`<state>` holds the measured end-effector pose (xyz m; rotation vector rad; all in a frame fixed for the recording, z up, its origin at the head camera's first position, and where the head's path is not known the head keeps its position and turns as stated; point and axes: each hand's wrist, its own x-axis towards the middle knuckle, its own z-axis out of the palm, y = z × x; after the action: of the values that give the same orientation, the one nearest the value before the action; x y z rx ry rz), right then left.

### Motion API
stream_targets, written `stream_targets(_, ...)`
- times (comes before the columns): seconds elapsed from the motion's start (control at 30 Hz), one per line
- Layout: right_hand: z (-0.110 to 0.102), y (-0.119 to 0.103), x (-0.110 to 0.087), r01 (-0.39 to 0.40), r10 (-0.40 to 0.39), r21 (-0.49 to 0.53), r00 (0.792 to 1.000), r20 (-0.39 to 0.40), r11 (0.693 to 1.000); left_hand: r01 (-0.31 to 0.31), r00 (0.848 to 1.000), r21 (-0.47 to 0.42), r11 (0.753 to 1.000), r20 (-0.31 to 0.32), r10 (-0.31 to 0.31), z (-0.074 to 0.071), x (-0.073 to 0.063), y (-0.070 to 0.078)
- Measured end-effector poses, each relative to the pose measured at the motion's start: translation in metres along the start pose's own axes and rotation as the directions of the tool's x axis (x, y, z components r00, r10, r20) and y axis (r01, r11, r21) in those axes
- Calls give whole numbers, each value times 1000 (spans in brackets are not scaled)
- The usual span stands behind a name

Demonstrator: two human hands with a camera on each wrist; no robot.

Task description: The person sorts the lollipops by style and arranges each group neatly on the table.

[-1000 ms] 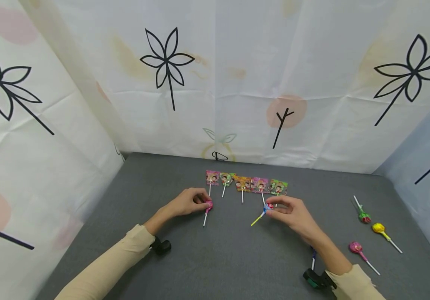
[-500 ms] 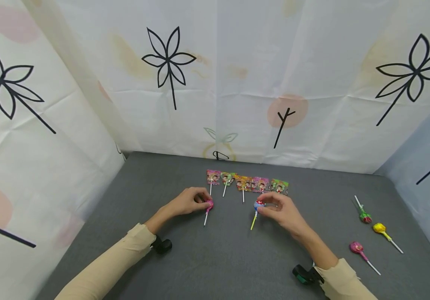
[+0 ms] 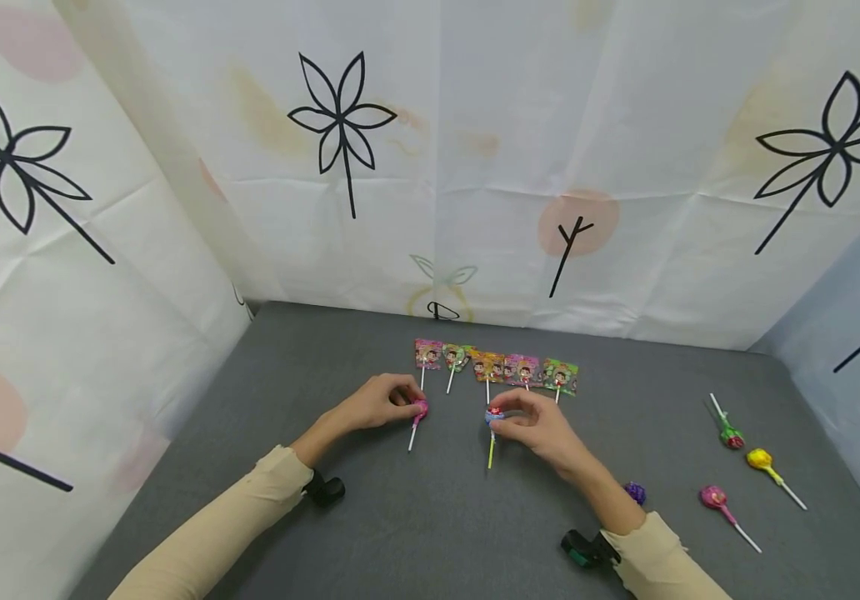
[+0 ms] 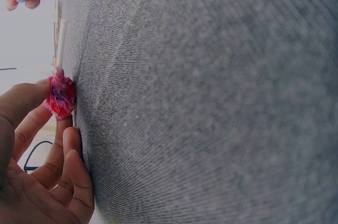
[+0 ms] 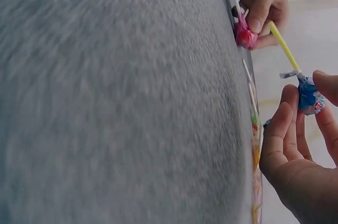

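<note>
My left hand (image 3: 381, 402) pinches the round head of a pink lollipop (image 4: 62, 96) right at the cloth, its white stick pointing toward me in the head view. To its right, my right hand (image 3: 538, 425) holds a blue lollipop (image 5: 310, 97) with a yellow stick between thumb and fingers; the right wrist view shows it raised off the surface. Just beyond both hands runs a row of flat-wrapped lollipops (image 3: 488, 367) in pink, green and orange packets, sticks toward me. The right hand partly covers the sticks of the middle ones.
On the right of the grey cloth (image 3: 430, 533) lie a green lollipop (image 3: 731, 437), a yellow lollipop (image 3: 758, 457) and another pink lollipop (image 3: 713, 497). A purple lollipop (image 3: 636, 492) shows partly behind my right forearm. A printed white curtain (image 3: 505, 167) stands behind the table.
My right hand has moved left with the blue lollipop, whose stick has swung to point straight toward me. The purple lollipop's head has come into view. My left hand stays in place.
</note>
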<state>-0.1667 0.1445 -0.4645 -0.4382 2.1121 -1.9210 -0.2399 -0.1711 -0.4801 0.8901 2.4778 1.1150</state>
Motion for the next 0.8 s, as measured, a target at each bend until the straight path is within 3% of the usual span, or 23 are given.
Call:
stream_targets(0.3, 22, 5, 12, 22, -22, -25, 999, -24, 999, -15, 1000, 23, 1000, -13, 15, 1, 1, 1)
stream_targets(0.53, 35, 7, 20, -3, 3, -7, 999, -36, 1000, -5, 1000, 22, 1000, -8, 6, 1, 2, 1)
stream_targets(0.8, 47, 7, 32, -1, -4, -124, 999, -36, 992, -4, 1000, 25, 1000, -15, 4, 1, 2, 2)
